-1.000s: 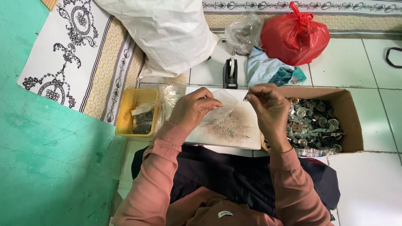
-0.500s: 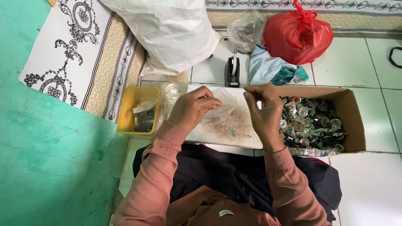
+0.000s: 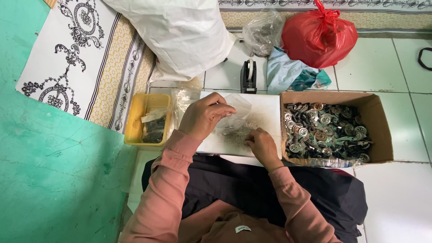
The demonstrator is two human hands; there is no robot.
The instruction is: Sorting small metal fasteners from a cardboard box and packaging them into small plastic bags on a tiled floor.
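My left hand [image 3: 204, 116] pinches the top of a small clear plastic bag [image 3: 234, 114] and holds it above a white board [image 3: 265, 112] that lies in front of my lap. My right hand [image 3: 262, 146] rests low on the board near its front edge, fingers curled over a scatter of tiny dark pieces [image 3: 245, 132]; whether it grips any of them is hidden. Just right of the board stands an open cardboard box [image 3: 375, 114] filled with several round metal and dark parts [image 3: 324, 132].
A yellow plastic tub [image 3: 137, 119] with dark bits sits left of the board. Behind are a black tape dispenser [image 3: 248, 76], a large white sack [image 3: 184, 33], a clear bag [image 3: 263, 31], a red tied bag [image 3: 319, 38] and blue cloth [image 3: 288, 74]. Patterned mat at left.
My right hand has dropped from the bag's top edge down onto the board by the tiny pieces. My left hand keeps its hold on the clear bag.
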